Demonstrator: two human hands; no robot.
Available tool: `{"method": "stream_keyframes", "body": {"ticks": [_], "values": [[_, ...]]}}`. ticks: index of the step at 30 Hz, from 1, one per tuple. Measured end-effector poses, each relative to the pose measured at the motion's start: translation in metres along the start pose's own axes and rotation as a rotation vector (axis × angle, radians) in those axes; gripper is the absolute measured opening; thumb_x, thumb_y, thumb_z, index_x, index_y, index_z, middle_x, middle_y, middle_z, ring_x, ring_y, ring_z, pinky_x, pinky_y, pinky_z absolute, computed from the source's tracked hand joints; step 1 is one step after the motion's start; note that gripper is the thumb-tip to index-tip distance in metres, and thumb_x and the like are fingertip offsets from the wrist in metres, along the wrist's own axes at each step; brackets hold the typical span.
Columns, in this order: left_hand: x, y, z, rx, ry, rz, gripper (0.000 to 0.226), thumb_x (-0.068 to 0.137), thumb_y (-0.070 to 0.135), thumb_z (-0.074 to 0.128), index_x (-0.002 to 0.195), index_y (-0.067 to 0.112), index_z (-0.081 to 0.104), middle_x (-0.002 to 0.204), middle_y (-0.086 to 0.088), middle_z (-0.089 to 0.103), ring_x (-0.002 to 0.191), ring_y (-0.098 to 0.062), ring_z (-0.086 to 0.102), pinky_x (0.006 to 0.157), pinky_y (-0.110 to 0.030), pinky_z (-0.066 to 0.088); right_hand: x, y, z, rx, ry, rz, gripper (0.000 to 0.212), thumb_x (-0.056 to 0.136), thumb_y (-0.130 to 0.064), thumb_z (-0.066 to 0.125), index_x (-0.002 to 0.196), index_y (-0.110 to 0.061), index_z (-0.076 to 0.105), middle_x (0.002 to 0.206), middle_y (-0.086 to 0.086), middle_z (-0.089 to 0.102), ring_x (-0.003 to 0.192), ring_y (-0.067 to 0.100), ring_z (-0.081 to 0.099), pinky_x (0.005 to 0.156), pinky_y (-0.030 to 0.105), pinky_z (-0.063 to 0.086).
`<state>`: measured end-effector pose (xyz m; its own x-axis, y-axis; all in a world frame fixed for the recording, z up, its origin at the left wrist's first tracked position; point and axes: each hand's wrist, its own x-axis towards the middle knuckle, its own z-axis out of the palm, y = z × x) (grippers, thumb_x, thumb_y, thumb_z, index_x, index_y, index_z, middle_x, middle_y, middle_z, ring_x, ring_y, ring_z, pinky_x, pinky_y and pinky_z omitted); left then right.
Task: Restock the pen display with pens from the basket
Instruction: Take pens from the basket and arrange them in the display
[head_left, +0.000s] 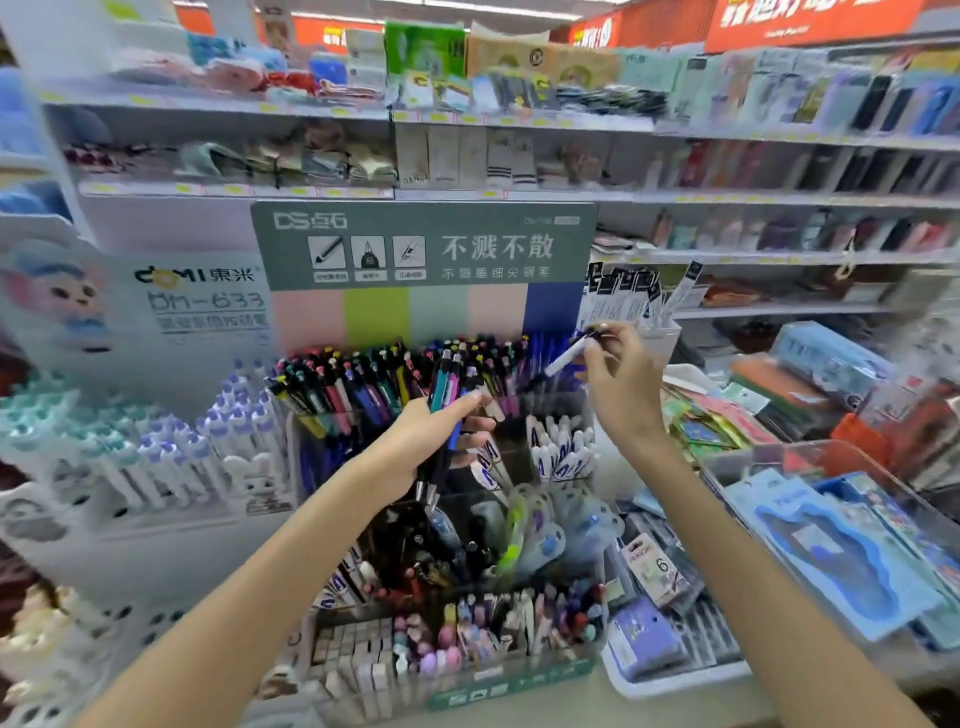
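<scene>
Pens of the task: a small bundle of slim plastic click pens (445, 415), teal, magenta and blue barrels visible, is gripped in the left hand (421, 441), fingers and thumb curled round the barrels, tips pointing down and clips up. The bundle is held in front of the tiered clear acrylic pen display (550, 410), just before its upper row.

Head view: the right hand (621, 376) pinches a single white-barrelled pen with a dark cap end (571, 353) between thumb and fingertips, tilted, above the right end of the display's top tier. That tier is packed with upright dark-barrelled pens with coloured clicker tops (374, 374). The tier below holds white pens with blue markings (561, 452); the lower tiers hold assorted pens and pastel-coloured items, blurred.

Behind the display stands a grey-green header card with white Chinese lettering and pastel colour stripes (423, 249). To the left is a white stand of white pens with blue and teal caps (171, 441), under a pale card printed "DM-633" (205, 301). To the right lie blue packaged stationery sets (841, 556) in a clear bin. Store shelves of blurred goods (519, 156) fill the background. The basket cannot be identified.
</scene>
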<state>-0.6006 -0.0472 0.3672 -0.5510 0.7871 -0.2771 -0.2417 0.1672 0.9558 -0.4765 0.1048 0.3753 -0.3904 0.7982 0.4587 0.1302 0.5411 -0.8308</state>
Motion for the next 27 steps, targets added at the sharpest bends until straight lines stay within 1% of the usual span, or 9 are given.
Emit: {"method": "stream_keyframes", "body": {"ticks": [4,7,10,12,16,18,20,24,27], "values": [[-0.001,0.006,-0.013,-0.003,-0.02,0.031,0.02,0.097,0.028,0.052,0.091,0.019,0.069,0.075,0.002,0.07,0.052,-0.004,0.062,0.056,-0.02,0.054,0.014,-0.01,0.012,-0.209,-0.177,-0.095,0.018,0.09,-0.018,0.064,0.104,-0.008,0.063,0.087,0.001,0.066,0.08,0.014,0.064,0.08,0.029,0.053],[0.001,0.009,-0.021,-0.026,-0.015,0.017,0.019,0.097,0.027,0.054,0.089,0.017,0.067,0.07,0.004,0.072,0.051,-0.004,0.063,0.056,-0.021,0.055,0.027,-0.009,0.022,-0.421,-0.319,-0.099,0.023,0.082,-0.025,0.073,0.097,-0.007,0.071,0.086,0.005,0.07,0.08,0.016,0.065,0.081,0.032,0.053],[0.002,0.009,-0.025,-0.038,-0.049,-0.006,0.018,0.096,0.028,0.054,0.091,0.017,0.068,0.068,0.005,0.072,0.051,-0.004,0.063,0.054,-0.02,0.056,0.032,-0.005,0.029,-0.556,-0.299,-0.124,0.028,0.082,-0.032,0.072,0.096,-0.009,0.073,0.092,0.007,0.072,0.087,0.023,0.065,0.079,0.037,0.053],[0.001,0.008,-0.027,-0.064,-0.081,-0.019,0.018,0.096,0.029,0.054,0.096,0.017,0.068,0.068,0.006,0.071,0.051,-0.005,0.062,0.055,-0.021,0.056,0.032,-0.005,0.031,-0.632,-0.322,-0.139,0.029,0.083,-0.034,0.071,0.098,-0.01,0.073,0.095,0.008,0.071,0.09,0.025,0.064,0.078,0.036,0.052],[0.0,0.005,-0.036,-0.1,-0.135,-0.028,0.024,0.097,0.031,0.052,0.107,0.016,0.067,0.07,0.006,0.069,0.057,-0.006,0.062,0.062,-0.024,0.058,0.033,-0.011,0.033,-0.772,-0.378,-0.181,0.025,0.084,-0.032,0.069,0.094,-0.009,0.072,0.092,0.01,0.071,0.09,0.029,0.063,0.076,0.038,0.052],[-0.002,0.005,-0.04,-0.108,-0.129,-0.027,0.024,0.097,0.032,0.052,0.107,0.015,0.067,0.072,0.006,0.07,0.057,-0.005,0.063,0.059,-0.024,0.057,0.035,-0.013,0.035,-0.761,-0.355,-0.146,0.024,0.084,-0.031,0.069,0.091,-0.008,0.073,0.09,0.011,0.072,0.089,0.031,0.064,0.075,0.037,0.052],[-0.005,0.006,-0.045,-0.109,-0.123,-0.025,0.023,0.096,0.032,0.053,0.105,0.016,0.068,0.075,0.005,0.07,0.058,-0.005,0.064,0.058,-0.023,0.057,0.032,-0.014,0.038,-0.724,-0.324,-0.104,0.023,0.084,-0.03,0.069,0.093,-0.009,0.074,0.091,0.011,0.073,0.09,0.029,0.065,0.078,0.036,0.052],[-0.007,0.007,-0.049,-0.122,-0.113,-0.025,0.023,0.096,0.032,0.054,0.105,0.016,0.068,0.078,0.004,0.071,0.058,-0.005,0.064,0.061,-0.023,0.058,0.026,-0.011,0.037,-0.542,-0.384,-0.058,0.025,0.083,-0.023,0.071,0.101,-0.005,0.073,0.095,0.01,0.073,0.09,0.021,0.068,0.085,0.033,0.052],[-0.007,0.008,-0.047,-0.107,-0.114,-0.032,0.023,0.096,0.031,0.054,0.105,0.015,0.068,0.08,0.004,0.072,0.061,-0.005,0.065,0.059,-0.023,0.057,0.022,-0.004,0.037,-0.414,-0.358,0.015,0.027,0.084,-0.021,0.069,0.107,-0.006,0.071,0.099,0.01,0.073,0.092,0.02,0.067,0.089,0.038,0.052]]}}
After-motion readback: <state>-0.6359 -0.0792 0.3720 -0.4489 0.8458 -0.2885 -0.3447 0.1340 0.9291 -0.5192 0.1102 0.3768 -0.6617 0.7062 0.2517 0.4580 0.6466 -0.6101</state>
